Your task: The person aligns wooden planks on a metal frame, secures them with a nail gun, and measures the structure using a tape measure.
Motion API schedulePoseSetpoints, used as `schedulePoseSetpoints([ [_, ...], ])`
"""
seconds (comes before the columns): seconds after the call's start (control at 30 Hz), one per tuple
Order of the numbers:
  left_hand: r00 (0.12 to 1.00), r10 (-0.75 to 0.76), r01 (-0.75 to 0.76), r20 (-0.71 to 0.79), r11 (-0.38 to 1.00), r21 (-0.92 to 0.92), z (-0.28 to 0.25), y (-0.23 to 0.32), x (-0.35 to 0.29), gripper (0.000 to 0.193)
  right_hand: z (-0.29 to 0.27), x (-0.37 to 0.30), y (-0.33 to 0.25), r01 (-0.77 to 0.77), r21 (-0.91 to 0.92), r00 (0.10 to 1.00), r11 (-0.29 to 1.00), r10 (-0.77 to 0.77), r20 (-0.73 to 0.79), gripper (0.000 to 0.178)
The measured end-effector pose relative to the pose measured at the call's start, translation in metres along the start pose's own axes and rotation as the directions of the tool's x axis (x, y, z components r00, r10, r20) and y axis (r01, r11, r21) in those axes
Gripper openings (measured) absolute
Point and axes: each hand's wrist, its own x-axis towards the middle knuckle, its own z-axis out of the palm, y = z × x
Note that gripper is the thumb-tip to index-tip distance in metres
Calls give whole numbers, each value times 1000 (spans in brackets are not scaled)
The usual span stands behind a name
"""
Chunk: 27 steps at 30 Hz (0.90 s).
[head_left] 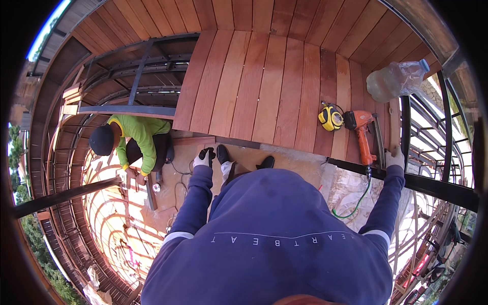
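My right hand (394, 158), in a pale glove, is closed round the near end of a narrow wooden board (394, 124) at the deck's right edge. Just left of it an orange nail gun (363, 137) lies on the reddish plank deck (264, 91), a green air hose (356, 206) running from its handle. A yellow and black tape measure (331, 118) rests beside the gun's head. My left hand (204, 157), gloved in white with dark fingers, is held near the deck's front edge. Its fingers are curled, and what they hold, if anything, cannot be made out.
A large clear plastic bottle (397, 81) lies at the deck's far right. To the left a person in a green top (140, 142) crouches, working with both hands low down. Dark metal framing (134, 71) stands open beyond them. Black rails (442, 188) border the right side.
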Motion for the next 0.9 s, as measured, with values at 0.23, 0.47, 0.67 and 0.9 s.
schedulePoseSetpoints([
  [0.23, 972, -236, 211, -9, 885, -414, -28, -112, 34, 25, -49, 6, -48, -148, 80, 987, 986, 142, 76, 75],
  [0.47, 964, -244, 230, -106, 965, -124, -53, -138, 31, 30, -59, 13, -46, -153, 195, 980, 969, 124, 154, 59],
  [0.67, 983, -174, 171, -59, 984, -55, -50, -101, 20, 29, -71, -18, -36, -118, 136, 993, 984, 113, 45, 29],
  [0.9, 929, -196, 284, 314, 922, -265, -25, -69, 42, 40, -106, -133, -45, -173, 719, 981, 674, 186, 61, 37],
])
